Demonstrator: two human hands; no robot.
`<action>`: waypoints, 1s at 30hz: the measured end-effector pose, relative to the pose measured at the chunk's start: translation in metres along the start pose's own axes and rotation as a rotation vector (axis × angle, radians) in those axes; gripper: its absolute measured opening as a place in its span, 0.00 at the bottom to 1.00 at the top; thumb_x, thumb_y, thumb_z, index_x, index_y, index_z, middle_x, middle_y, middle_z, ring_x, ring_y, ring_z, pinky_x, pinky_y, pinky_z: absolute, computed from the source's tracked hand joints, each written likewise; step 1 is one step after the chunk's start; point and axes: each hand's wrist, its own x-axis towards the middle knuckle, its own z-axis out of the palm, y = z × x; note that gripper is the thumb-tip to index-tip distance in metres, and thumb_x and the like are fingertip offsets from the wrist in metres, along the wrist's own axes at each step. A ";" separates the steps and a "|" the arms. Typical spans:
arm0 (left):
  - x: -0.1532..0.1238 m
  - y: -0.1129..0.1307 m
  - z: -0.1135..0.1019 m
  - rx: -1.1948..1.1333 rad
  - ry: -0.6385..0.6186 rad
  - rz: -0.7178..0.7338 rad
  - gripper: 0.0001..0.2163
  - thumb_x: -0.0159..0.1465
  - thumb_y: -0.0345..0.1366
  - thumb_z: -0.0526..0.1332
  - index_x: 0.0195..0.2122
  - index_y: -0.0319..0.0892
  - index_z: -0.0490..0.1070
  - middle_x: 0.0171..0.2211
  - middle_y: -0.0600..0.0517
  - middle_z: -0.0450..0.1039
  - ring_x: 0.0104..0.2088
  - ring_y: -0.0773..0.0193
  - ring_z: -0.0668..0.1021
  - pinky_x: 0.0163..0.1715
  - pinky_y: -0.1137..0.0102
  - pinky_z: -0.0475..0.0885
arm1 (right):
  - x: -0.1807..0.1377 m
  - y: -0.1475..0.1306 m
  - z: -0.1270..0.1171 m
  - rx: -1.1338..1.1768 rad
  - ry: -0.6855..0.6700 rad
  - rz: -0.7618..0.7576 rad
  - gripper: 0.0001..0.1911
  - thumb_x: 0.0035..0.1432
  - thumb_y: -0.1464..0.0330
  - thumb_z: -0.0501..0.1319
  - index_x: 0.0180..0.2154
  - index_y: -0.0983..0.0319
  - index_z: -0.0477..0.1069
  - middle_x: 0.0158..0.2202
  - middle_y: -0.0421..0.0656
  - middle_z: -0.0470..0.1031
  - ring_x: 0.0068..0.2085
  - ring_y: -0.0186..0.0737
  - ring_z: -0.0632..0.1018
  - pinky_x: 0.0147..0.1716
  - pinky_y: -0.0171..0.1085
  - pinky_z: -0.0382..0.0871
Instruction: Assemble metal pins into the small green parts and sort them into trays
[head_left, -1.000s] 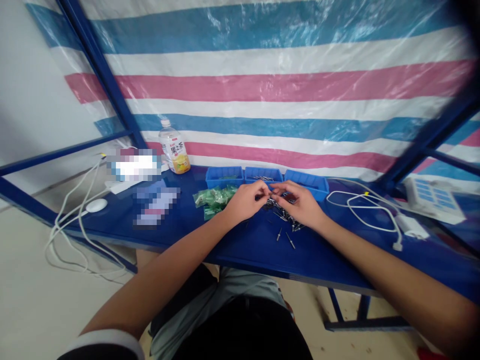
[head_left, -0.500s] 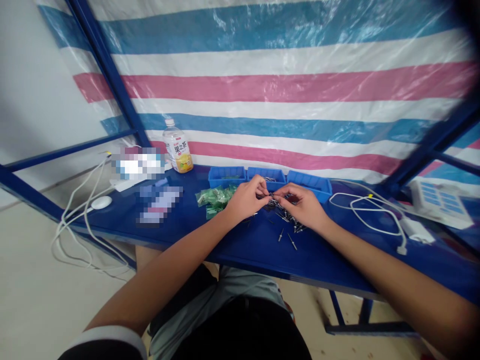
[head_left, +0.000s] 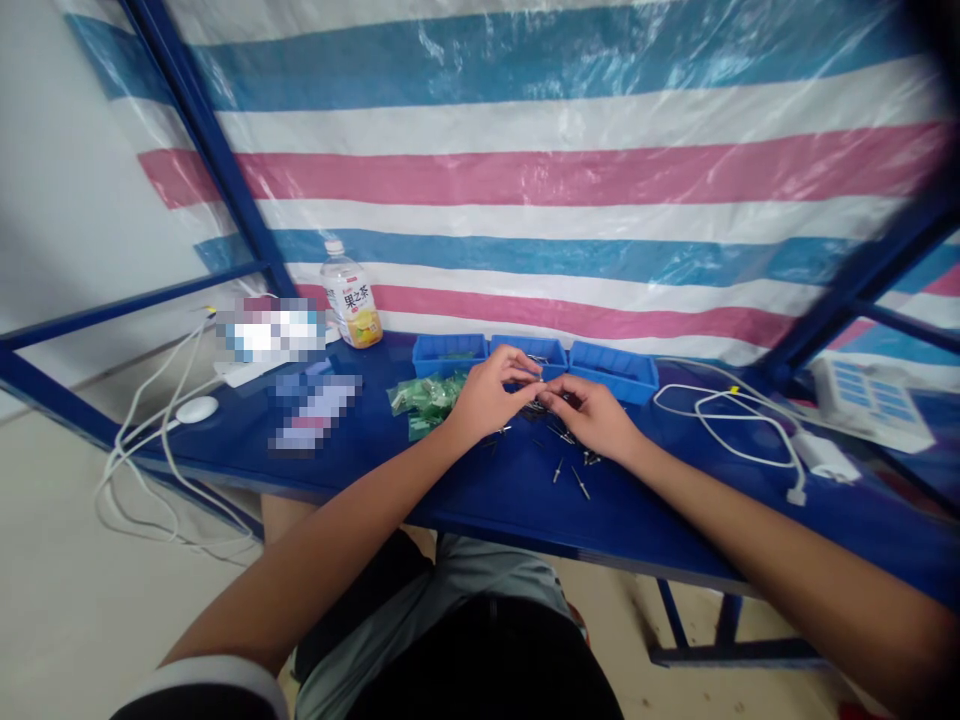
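My left hand (head_left: 490, 394) is closed in a pinch above the middle of the blue table. At its fingertips is a tiny shiny piece that looks like a blind rivet. The thumb and forefinger of my right hand (head_left: 595, 414) are pressed together and meet the left fingertips; what lies between them is too small to make out. A pile of blind rivets (head_left: 561, 433) lies beneath both hands, which partly cover it. Two loose ones, a blind rivet (head_left: 557, 470) and another blind rivet (head_left: 581, 484), lie nearer the front edge.
Three blue bins stand behind my hands: a left bin (head_left: 450, 366), a middle bin (head_left: 555, 368) and a right bin (head_left: 613, 382). Green plastic bags (head_left: 429, 400) lie left, with a drink bottle (head_left: 352, 300) farther back. White cables (head_left: 720, 425) and a keypad device (head_left: 874, 405) are right.
Both hands stay fingertip to fingertip over the pile. My right hand has shifted slightly left and down, and its fingers are closer to the left fingertips.
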 end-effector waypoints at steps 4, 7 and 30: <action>0.002 0.002 -0.003 0.132 -0.045 0.057 0.08 0.69 0.37 0.66 0.48 0.43 0.75 0.49 0.46 0.81 0.46 0.60 0.84 0.49 0.62 0.81 | 0.000 -0.001 0.003 0.108 -0.003 0.045 0.16 0.71 0.54 0.59 0.42 0.58 0.78 0.36 0.42 0.81 0.35 0.43 0.79 0.39 0.41 0.73; 0.004 0.005 -0.006 0.203 -0.057 0.129 0.05 0.70 0.36 0.64 0.44 0.44 0.79 0.48 0.47 0.82 0.49 0.58 0.83 0.54 0.60 0.79 | 0.001 -0.002 0.004 0.120 0.003 0.026 0.16 0.71 0.53 0.59 0.41 0.58 0.76 0.36 0.42 0.80 0.36 0.43 0.78 0.40 0.42 0.73; 0.001 -0.006 -0.011 0.587 0.046 0.097 0.11 0.70 0.28 0.57 0.51 0.46 0.70 0.49 0.48 0.80 0.55 0.50 0.76 0.58 0.51 0.70 | 0.029 0.016 0.003 0.279 0.114 0.287 0.27 0.62 0.42 0.63 0.33 0.60 0.76 0.25 0.42 0.77 0.22 0.37 0.73 0.20 0.36 0.66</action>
